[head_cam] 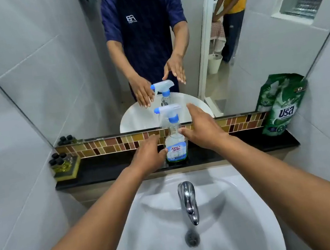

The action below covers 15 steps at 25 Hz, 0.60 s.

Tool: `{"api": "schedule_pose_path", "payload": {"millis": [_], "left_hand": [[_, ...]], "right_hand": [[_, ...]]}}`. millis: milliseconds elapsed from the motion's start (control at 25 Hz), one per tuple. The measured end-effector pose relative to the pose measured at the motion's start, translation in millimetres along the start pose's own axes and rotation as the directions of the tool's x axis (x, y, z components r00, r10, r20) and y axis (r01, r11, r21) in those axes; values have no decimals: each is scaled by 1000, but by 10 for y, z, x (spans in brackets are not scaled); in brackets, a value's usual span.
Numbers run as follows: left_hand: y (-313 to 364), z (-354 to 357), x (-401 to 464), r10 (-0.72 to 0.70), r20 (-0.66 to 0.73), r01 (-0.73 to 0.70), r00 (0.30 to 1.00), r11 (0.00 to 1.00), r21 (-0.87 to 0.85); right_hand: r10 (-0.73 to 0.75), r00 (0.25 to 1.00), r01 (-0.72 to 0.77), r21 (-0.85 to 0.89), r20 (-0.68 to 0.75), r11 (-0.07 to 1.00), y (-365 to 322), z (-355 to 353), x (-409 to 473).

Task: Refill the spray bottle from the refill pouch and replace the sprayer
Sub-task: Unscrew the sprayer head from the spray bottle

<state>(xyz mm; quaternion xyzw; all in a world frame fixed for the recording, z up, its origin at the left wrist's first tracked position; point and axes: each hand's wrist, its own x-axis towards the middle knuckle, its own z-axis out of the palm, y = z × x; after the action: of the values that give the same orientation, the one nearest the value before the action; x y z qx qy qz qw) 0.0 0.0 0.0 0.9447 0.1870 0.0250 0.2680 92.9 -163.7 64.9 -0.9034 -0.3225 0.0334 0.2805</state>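
Note:
A clear spray bottle (175, 144) with a blue-and-white label stands upright on the black ledge (113, 168) behind the sink. Its white and blue trigger sprayer (168, 112) is on top. My left hand (148, 155) is just left of the bottle's lower body, fingertips touching or nearly touching the label. To the right of the bottle's neck is my right hand (202, 128), fingers spread, thumb close to the bottle. Neither hand grips anything. A green refill pouch (282, 106) leans upright at the ledge's far right end.
A white sink (226, 222) with a chrome tap (188, 202) lies below the ledge. Several small dark-capped bottles (61, 162) sit on a yellow sponge at the ledge's left end. A mirror (44, 57) above reflects me and another person. Tiled walls close both sides.

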Motion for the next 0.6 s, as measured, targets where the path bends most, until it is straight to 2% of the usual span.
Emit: {"api": "schedule_pose_path", "payload": {"millis": [160, 280, 360, 480, 600], "left_hand": [[-137, 143, 385, -3, 34, 6, 999, 993, -116], [-161, 271, 660, -27, 38, 34, 999, 980, -195], [-160, 333, 818, -39, 72, 55, 997, 971, -234], [-167, 438, 985, -59, 124, 95, 991, 944, -316], [-204, 535, 1058, -62, 148, 113, 987, 921, -373]], "right_hand": [[83, 996, -81, 60, -37, 995, -25, 32, 415], [61, 998, -63, 108, 19, 992, 30, 85, 712], [32, 998, -35, 68, 49, 997, 62, 111, 842], [-2, 998, 0, 36, 66, 999, 140, 139, 964], [-32, 999, 29, 106, 24, 994, 156, -74, 1023]]}}
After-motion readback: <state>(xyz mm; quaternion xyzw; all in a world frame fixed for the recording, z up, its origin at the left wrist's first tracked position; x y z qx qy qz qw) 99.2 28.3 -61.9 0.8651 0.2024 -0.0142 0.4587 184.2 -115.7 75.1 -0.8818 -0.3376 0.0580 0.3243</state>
